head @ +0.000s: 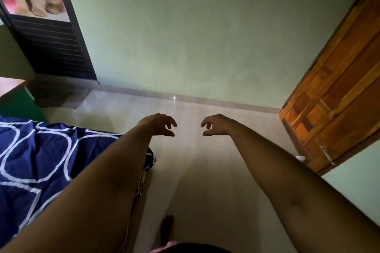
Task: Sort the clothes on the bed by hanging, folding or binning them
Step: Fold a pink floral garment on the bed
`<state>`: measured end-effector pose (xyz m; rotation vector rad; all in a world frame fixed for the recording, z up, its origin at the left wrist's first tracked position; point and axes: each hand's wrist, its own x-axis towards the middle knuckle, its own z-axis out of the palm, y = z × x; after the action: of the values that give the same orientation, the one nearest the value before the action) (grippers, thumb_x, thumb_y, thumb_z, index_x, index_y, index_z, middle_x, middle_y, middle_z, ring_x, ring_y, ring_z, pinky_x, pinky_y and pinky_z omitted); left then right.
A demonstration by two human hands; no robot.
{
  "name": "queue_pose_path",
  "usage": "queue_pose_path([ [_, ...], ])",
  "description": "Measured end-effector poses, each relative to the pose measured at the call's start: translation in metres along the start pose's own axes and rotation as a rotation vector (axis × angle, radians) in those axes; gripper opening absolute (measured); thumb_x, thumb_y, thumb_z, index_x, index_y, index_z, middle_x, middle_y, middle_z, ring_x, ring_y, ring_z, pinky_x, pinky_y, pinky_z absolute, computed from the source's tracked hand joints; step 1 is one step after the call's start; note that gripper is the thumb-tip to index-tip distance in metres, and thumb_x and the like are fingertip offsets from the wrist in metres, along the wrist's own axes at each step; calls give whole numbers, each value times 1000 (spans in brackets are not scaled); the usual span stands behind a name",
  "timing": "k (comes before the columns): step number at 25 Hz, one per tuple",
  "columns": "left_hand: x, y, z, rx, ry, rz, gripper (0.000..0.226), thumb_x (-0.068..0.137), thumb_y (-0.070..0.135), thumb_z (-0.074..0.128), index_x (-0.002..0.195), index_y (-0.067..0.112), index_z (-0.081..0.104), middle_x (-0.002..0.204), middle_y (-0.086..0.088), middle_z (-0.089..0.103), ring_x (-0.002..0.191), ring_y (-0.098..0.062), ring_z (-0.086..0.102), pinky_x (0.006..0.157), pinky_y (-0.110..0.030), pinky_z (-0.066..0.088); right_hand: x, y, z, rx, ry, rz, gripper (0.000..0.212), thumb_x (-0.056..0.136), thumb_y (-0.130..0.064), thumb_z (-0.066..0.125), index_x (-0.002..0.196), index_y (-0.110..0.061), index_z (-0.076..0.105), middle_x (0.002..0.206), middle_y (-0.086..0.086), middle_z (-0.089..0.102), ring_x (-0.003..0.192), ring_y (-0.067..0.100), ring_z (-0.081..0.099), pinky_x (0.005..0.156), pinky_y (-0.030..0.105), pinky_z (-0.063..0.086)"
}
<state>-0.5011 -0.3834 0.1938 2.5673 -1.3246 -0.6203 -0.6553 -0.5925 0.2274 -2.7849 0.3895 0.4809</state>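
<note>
Both my arms reach forward over the pale tiled floor. My left hand (pixel 158 124) and my right hand (pixel 218 125) hang side by side with loosely curled fingers and hold nothing. The bed (pixel 37 156), covered in a dark blue sheet with white curved lines, lies at the left under my left forearm. A black-and-white patterned piece of cloth (pixel 149 159) shows at the bed's edge, mostly hidden by my left arm. No other clothes are in view.
A green wall (pixel 185 37) faces me. A dark louvred door (pixel 51 47) with a picture on it stands at the left, with a mat (pixel 59 96) below. A wooden door (pixel 339 96) stands at the right. My bare foot (pixel 167 226) is on the floor.
</note>
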Motion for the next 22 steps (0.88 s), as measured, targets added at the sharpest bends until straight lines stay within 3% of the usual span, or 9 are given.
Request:
queue_pose_path([
  [7,156,-73,-98,-22,26,-2,44,81,51,70,121,36,58,112,13,64,97,-9,57,87,-27,45,178,23,-90,-42,-34,9,47,84,-38,67,127,-24,55,120,0,60,105,18,55,88,30,44],
  [14,260,-139,-140,-84,39,-76,44,80,50,71,120,37,59,110,15,63,90,-7,54,80,-23,41,320,31,-137,-116,-53,-60,48,86,-37,66,130,-25,53,124,-1,57,109,19,54,81,26,41],
  [18,326,-179,-169,-106,72,-112,42,81,47,71,119,33,61,111,12,63,90,-6,54,79,-21,38,413,33,-177,-263,-57,-151,48,86,-39,64,131,-28,51,127,-3,55,112,19,53,87,33,45],
  [22,401,-221,-199,-116,82,-177,41,80,50,71,117,35,62,108,13,64,97,-10,59,89,-26,46,510,46,-220,-345,-64,-221,46,86,-40,63,129,-29,53,128,-3,54,113,18,53,89,35,47],
])
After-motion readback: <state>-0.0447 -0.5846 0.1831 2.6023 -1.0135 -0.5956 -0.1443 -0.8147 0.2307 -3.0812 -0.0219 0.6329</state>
